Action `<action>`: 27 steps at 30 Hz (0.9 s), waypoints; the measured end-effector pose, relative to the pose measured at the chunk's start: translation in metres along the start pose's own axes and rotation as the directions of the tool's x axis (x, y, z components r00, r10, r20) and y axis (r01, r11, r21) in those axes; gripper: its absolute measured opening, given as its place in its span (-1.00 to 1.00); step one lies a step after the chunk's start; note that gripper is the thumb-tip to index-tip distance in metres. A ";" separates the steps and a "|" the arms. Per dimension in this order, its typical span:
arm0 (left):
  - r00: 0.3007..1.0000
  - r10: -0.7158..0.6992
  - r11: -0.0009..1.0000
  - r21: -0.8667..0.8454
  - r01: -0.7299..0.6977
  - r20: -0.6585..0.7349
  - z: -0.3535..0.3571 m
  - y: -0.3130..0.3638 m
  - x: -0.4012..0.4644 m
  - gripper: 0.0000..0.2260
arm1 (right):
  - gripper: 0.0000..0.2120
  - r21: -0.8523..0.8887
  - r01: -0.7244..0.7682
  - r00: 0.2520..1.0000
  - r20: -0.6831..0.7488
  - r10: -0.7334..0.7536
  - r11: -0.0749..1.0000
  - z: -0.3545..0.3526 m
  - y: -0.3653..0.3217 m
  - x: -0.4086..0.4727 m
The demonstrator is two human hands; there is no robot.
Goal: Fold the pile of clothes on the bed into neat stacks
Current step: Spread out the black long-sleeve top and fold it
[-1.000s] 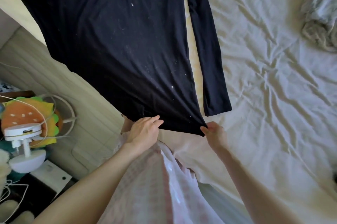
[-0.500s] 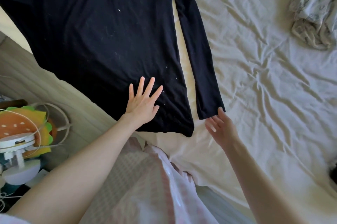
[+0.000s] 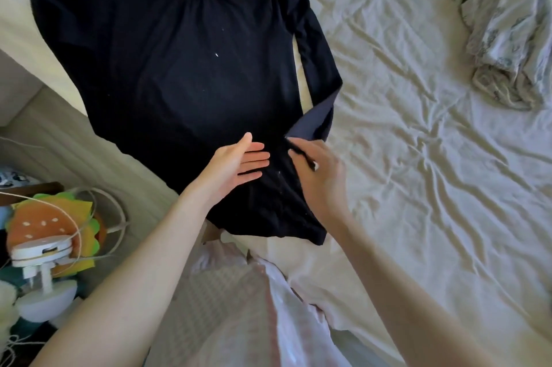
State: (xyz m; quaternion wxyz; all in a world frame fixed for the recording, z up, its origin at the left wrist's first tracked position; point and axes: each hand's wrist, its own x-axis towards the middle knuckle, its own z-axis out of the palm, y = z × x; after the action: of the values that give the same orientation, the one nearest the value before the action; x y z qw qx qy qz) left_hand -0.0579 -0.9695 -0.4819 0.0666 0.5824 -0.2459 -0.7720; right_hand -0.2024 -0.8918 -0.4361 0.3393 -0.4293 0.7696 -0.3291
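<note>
The black long-sleeved top [image 3: 179,76] lay spread near the left edge of your bed's wrinkled cream sheet [image 3: 418,157]. Your left hand [image 3: 236,166] hovered over it flat, fingers straight, while your right hand [image 3: 321,175] pinched its sleeve cuff. Crumpled pale clothes [image 3: 507,29] sat at the far right corner; a burger-shaped cushion [image 3: 44,226] lay beside the bed.

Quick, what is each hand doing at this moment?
Left hand: open, fingers straight over the black shirt.
Right hand: holding the shirt's sleeve cuff.

R hand [image 3: 321,175] pinches black top [image 3: 179,82] sleeve cuff.
</note>
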 end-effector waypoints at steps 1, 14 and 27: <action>0.999 -0.031 0.999 -0.034 0.033 0.040 -0.005 0.005 -0.002 -0.64 | -0.78 -0.063 0.064 0.993 0.100 -0.057 0.996 0.011 -0.004 -0.005; 0.900 0.338 0.915 0.320 -0.246 -0.275 -0.098 -0.004 -0.034 -0.93 | -0.78 -0.123 -0.320 0.873 0.348 0.343 0.939 0.070 -0.004 -0.001; 0.954 0.210 0.763 0.646 -0.024 -0.213 -0.189 0.006 -0.004 -0.78 | -0.80 0.275 -0.732 0.677 0.201 0.708 0.623 0.125 -0.024 0.088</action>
State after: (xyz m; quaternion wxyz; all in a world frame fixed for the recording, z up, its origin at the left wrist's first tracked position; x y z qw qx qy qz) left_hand 0.1183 -1.0303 -0.5133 -0.0528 0.6542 -0.5170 -0.5495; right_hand -0.1266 -1.0062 -0.5071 0.5377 -0.0332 0.7963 -0.2749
